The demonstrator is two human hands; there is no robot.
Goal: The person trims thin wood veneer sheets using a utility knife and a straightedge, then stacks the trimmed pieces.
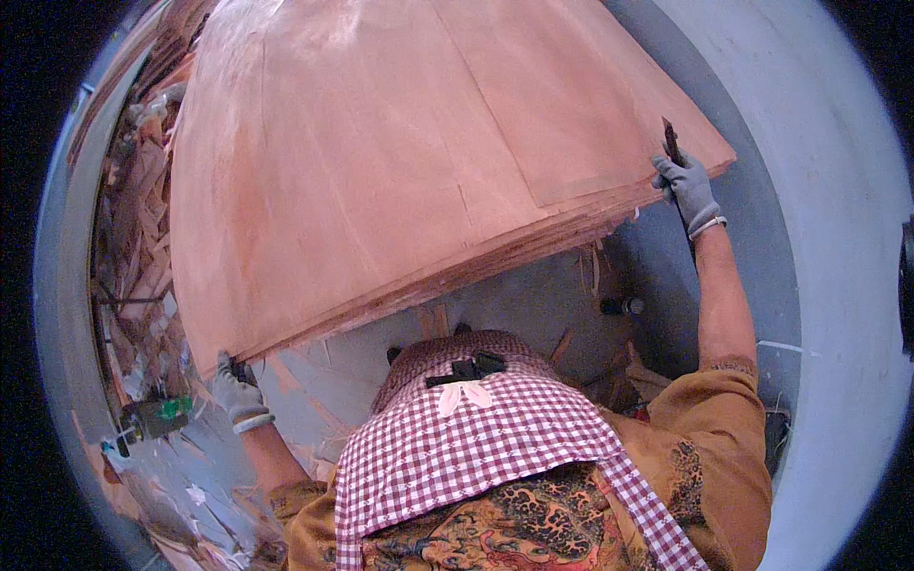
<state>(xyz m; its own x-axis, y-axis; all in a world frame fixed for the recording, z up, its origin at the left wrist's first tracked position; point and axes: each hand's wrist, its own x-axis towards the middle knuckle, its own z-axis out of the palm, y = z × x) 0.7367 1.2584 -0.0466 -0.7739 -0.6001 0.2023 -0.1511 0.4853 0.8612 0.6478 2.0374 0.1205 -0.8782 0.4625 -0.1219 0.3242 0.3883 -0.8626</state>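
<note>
A large stack of thin wood veneer sheets (400,157) lies before me, its near edge running from lower left to upper right. My left hand (239,392), in a grey glove, is at the stack's near left corner, with a small dark object, not clearly seen, by its fingers. My right hand (685,187), also gloved in grey, is at the near edge close to the right corner. It holds a long, dark, narrow tool (670,139) whose pointed tip rests over or just above the top sheet; its kind cannot be told.
Veneer scraps (143,214) are heaped along the left side. A dark and green device (157,417) sits at the lower left. Offcuts (285,375) litter the floor. A dark cylindrical object (623,306) is beneath the right part of the stack. A pale wall (821,214) curves along the right.
</note>
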